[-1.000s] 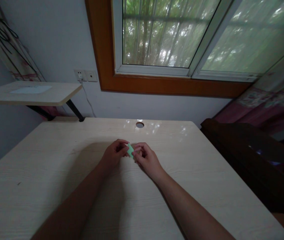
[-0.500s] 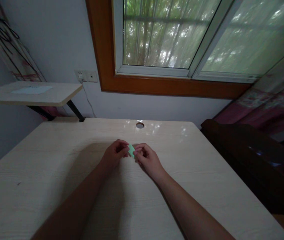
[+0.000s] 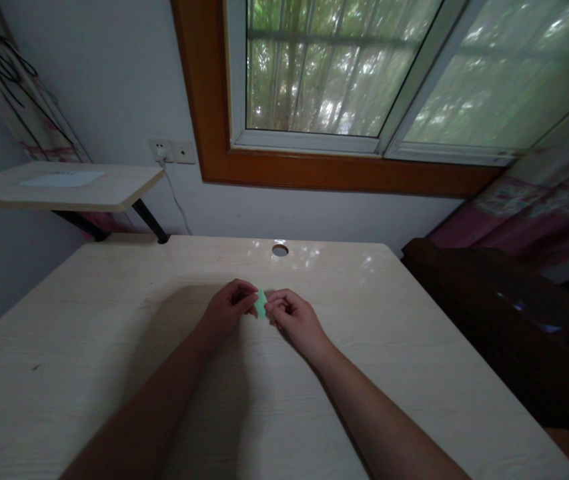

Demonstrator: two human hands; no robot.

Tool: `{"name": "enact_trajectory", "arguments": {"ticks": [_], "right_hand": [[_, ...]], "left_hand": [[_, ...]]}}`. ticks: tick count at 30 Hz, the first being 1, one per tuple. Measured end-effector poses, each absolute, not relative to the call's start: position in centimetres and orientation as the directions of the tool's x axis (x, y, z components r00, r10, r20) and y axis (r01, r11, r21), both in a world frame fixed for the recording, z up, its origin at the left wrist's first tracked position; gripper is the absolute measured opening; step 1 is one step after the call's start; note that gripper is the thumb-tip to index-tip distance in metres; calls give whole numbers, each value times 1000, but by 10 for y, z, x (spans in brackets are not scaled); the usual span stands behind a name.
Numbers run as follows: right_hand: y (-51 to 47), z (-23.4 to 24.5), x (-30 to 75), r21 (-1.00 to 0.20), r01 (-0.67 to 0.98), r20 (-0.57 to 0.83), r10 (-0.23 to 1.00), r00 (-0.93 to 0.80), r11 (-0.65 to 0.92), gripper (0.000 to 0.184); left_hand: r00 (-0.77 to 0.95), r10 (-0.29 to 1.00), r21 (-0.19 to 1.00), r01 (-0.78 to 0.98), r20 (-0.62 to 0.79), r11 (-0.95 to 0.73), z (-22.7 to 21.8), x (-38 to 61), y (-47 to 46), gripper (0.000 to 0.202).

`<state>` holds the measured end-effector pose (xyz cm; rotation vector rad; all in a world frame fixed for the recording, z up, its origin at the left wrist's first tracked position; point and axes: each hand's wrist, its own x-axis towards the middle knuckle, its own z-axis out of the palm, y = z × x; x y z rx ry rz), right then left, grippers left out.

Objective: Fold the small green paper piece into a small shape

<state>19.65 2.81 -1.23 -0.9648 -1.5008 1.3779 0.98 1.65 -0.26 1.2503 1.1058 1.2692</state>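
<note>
Between my two hands is a small piece of light green paper (image 3: pixel 261 304), its visible part roughly diamond-shaped. My left hand (image 3: pixel 231 307) pinches its left side between thumb and fingers. On the right side, the fingertips of my right hand (image 3: pixel 291 313) are closed at the paper's edge. Both hands are over the middle of the pale wooden desk (image 3: pixel 344 373), and my fingers hide parts of the paper's edges.
A raised shelf (image 3: pixel 134 181) on black legs stands at the desk's back left, with a white sheet (image 3: pixel 64 179) on it. Near the back edge is a round cable hole (image 3: pixel 280 251). Dark wooden furniture (image 3: pixel 474 313) borders the right side, below a window.
The green paper has turned slightly between my fingers and now looks more upright. My right fingertips have shifted a little; my left hand is almost still.
</note>
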Motion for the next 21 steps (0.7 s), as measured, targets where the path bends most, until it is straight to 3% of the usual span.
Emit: {"name": "enact_trajectory", "arguments": {"ticks": [21], "right_hand": [[30,-11,196,-992,-124,44,965,-259,12,20]], "left_hand": [[137,983,992,-18,124,-123,-7,5,13,29]]}}
